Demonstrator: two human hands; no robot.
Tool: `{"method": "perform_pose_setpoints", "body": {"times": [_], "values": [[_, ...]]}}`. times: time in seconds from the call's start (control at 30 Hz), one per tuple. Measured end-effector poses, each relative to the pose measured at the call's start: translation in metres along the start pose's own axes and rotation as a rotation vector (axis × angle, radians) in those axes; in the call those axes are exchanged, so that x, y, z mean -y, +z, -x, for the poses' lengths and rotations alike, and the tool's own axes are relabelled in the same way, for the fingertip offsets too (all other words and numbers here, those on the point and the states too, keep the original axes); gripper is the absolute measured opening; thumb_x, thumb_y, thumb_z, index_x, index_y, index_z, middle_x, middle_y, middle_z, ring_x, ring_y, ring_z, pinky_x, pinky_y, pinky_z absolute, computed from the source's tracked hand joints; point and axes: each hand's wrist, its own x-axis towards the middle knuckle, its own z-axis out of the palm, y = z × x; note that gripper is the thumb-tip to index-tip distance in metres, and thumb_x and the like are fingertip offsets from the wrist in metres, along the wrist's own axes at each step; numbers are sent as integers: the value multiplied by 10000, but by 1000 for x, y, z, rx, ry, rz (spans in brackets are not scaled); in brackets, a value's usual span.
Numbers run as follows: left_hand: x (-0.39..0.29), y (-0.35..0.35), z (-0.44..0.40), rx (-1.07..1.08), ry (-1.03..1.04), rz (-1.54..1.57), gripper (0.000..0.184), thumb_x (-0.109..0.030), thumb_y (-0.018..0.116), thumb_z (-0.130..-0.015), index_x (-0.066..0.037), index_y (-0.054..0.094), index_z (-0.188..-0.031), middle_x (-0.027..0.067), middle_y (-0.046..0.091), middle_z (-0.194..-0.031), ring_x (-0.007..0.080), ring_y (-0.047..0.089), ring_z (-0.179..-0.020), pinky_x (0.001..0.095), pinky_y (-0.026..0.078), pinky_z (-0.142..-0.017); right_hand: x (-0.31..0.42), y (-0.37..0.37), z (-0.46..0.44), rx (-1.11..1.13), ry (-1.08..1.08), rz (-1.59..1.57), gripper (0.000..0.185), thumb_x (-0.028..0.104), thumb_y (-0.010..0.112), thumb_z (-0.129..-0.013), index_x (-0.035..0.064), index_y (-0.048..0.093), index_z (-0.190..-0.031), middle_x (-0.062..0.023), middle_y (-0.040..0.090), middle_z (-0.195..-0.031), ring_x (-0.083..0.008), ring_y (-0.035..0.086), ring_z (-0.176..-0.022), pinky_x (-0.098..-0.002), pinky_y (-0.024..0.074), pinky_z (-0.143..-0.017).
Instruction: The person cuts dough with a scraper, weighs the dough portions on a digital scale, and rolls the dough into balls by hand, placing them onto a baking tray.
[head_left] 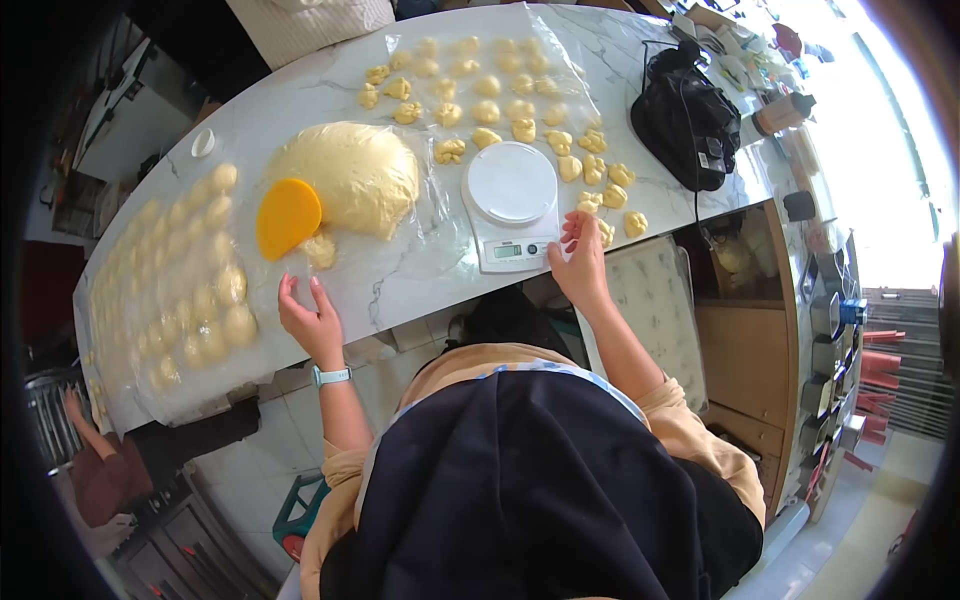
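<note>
My left hand (312,325) is open at the table's front edge, thumb and fingers apart, just below a small dough piece (320,251). Above it, an orange dough scraper (289,218) leans against a big mound of yellow dough (350,175). To the right of the white kitchen scale (512,185), my right hand (582,262) is open, its thumb by the scale's corner. The fingertips are close to a dough lump (606,233), partly hidden behind them; whether they touch it I cannot tell. The scale's plate bears nothing.
Rows of dough balls (205,290) lie under plastic film at the left. More dough lumps (487,87) spread across the back, partly under film. A black bag (690,115) with a cord sits at the right. Another person's arm (92,435) shows at far left.
</note>
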Motion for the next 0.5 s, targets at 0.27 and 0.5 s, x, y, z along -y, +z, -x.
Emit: {"method": "perform_pose_setpoints", "body": {"times": [0.27,0.5], "values": [[2,-1,-1,3,25,-2,382,-228,619,-907,8,522,-1191,176,625,-1050,327,592,-976,428,436,-875,6,3,-9,40,-71,147,687,2,651,-724,60,272,-1295,-141,419,-1088,-222,469,-901,-352,442,-833],[5,-1,1,4,25,1,328,-221,617,-908,0,547,-1140,160,637,-1013,322,596,-947,424,448,-851,-4,12,-7,117,197,-123,717,10,656,-763,71,223,-1332,-128,404,-1103,-171,457,-909,-326,461,-796]]}}
